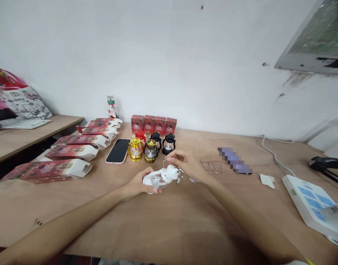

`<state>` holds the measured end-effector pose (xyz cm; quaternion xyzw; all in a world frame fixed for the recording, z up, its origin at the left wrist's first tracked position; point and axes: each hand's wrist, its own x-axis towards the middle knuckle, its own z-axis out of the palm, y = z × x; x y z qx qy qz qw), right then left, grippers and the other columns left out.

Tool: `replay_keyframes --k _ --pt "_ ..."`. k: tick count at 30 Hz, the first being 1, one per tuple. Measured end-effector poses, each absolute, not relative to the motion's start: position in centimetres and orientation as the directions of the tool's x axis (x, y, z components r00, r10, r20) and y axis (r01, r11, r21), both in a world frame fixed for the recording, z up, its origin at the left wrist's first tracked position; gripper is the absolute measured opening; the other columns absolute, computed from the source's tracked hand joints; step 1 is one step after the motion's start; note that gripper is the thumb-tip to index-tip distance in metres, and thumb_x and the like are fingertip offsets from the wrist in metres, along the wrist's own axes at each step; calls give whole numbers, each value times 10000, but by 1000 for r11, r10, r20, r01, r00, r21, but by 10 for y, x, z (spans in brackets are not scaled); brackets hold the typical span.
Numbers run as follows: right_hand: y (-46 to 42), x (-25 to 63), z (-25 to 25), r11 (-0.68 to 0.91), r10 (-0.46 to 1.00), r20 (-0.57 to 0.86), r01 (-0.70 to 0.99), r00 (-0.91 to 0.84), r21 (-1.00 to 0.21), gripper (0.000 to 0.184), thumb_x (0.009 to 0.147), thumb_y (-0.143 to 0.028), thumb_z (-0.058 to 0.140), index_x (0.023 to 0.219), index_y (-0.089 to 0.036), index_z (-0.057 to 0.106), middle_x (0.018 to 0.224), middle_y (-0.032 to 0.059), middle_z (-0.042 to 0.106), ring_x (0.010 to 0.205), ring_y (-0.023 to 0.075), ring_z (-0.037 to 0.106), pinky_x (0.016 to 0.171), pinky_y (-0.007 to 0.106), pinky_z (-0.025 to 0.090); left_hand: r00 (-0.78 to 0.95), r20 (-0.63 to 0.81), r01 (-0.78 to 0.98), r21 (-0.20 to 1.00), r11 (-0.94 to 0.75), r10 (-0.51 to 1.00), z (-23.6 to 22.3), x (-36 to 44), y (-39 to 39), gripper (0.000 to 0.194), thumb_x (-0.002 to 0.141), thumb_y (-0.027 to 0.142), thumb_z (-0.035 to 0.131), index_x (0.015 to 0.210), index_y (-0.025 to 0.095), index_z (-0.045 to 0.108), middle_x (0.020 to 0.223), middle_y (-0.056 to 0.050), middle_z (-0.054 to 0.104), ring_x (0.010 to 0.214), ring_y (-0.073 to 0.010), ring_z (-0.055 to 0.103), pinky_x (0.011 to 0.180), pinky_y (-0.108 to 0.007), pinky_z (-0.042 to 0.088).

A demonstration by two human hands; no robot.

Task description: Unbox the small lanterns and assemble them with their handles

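A small white lantern (pixel 159 178) with a clear middle lies tilted in my left hand (pixel 138 183), its top pointing right. The fingers of my left hand wrap round its base. Just above the lantern's top, my right hand (pixel 182 162) pinches a thin bent wire handle (pixel 164 160), whose lower end is at the lantern's side; whether it is hooked in I cannot tell. Small pale round pieces (pixel 179 176) lie on the table beside the lantern's top. More bent wire handles (pixel 212 167) rest to the right of my right hand.
Behind my hands stand several small lanterns, among them a gold one (pixel 135 149) and a black one (pixel 168 144). Red boxes (pixel 148 125) line the wall; opened boxes (pixel 72 151) lie left. A phone (pixel 118 151), a bottle (pixel 111 106) and a white device (pixel 309 200) are also there.
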<state>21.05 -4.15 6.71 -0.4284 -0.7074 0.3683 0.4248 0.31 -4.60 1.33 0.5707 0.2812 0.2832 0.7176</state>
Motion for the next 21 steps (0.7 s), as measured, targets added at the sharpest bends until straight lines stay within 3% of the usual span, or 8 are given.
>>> replay_keyframes --k 5,9,14,18,21 --pt "-41 210 66 401 912 348 297 -216 -866 179 780 -350 548 732 -185 595 624 -20 563 553 111 503 528 236 374 649 -105 -97 971 220 753 13 5 -49 573 477 330 870 819 169 439 836 -53 681 763 -210 681 733 -323 506" --pt "-45 211 65 505 861 489 358 -141 -785 170 831 -326 511 764 -192 590 659 -13 576 589 114 503 557 236 381 585 -111 -193 943 271 803 12 8 -46 628 505 316 867 982 158 489 915 -60 658 754 -238 688 740 -376 530" --pt "-52 207 71 589 804 549 434 -228 -682 191 863 -302 474 772 -192 601 653 -10 592 587 110 520 549 224 390 496 -127 -295 906 304 859 13 9 -43 630 588 411 819 1050 137 490 831 -41 645 708 -232 687 751 -388 546" --pt "-40 231 86 502 854 484 551 -193 -666 188 828 -337 540 765 -188 637 672 -1 636 586 117 548 551 230 405 485 -132 -312 897 312 865 11 7 -42 543 618 342 812 1006 140 490 837 -39 647 714 -230 690 756 -384 553" --pt "-20 270 92 376 903 405 720 -145 -583 162 789 -319 589 726 -187 659 701 14 674 608 137 576 591 255 426 463 -144 -319 893 316 875 11 7 -42 498 623 295 811 980 139 501 849 -36 647 716 -220 695 735 -344 560"
